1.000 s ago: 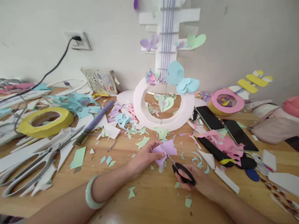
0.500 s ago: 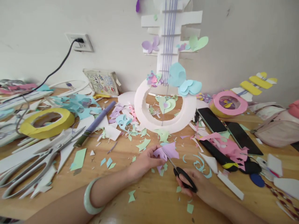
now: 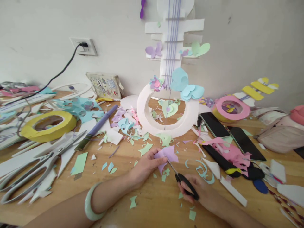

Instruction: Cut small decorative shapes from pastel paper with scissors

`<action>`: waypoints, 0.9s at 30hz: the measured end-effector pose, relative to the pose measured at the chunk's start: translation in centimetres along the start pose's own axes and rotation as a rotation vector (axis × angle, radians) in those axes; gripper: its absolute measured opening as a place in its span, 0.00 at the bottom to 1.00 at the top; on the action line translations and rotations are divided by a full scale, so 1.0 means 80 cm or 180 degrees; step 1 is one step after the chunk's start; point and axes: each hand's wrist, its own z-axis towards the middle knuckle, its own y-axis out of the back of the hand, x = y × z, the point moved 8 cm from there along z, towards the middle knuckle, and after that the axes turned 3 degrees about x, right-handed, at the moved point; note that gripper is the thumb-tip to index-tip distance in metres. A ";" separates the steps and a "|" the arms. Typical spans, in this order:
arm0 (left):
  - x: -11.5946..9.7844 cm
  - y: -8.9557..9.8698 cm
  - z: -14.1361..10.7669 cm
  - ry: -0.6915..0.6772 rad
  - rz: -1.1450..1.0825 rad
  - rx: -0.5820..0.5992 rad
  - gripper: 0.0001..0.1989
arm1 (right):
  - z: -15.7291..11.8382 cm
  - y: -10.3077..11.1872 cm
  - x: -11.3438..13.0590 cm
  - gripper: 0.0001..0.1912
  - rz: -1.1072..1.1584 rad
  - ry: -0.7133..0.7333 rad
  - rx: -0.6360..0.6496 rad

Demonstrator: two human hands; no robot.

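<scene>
My left hand (image 3: pixel 148 164) pinches a piece of purple paper (image 3: pixel 170 154) between thumb and fingers, just above the wooden table. Small black-handled scissors (image 3: pixel 187 185) are gripped in my right hand (image 3: pixel 199 193), with fingers in the handle loops. Their blades reach up and left onto the purple paper; the tip lies at the paper near my left thumb. Green paper scraps (image 3: pixel 165 174) lie right under and beside the paper. Behind my hands stands a white ring-based paper instrument (image 3: pixel 142 117) with purple strings and paper butterflies.
Large grey scissors (image 3: pixel 51 158) and a yellow paper ring (image 3: pixel 47 134) lie at left, near a purple stick (image 3: pixel 102 122). To the right are two phones (image 3: pixel 247 142), pink paper scraps (image 3: pixel 232 152), a pink ring (image 3: pixel 231 107) and a bag (image 3: pixel 280 129). Paper offcuts litter the wooden table (image 3: pixel 114 196).
The purple paper has turned slightly and shifted a little left in my left hand. The small scissors have moved slightly down and left. The whole view has tilted up a little.
</scene>
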 end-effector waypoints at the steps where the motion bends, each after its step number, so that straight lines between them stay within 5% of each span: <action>1: 0.001 0.001 0.000 0.0017 0.0027 -0.0021 0.21 | 0.000 0.000 0.000 0.36 -0.0006 -0.0004 -0.0009; 27: 0.001 0.003 0.001 0.0093 0.0168 -0.0042 0.22 | 0.002 0.001 -0.004 0.39 -0.0108 -0.0133 -0.0045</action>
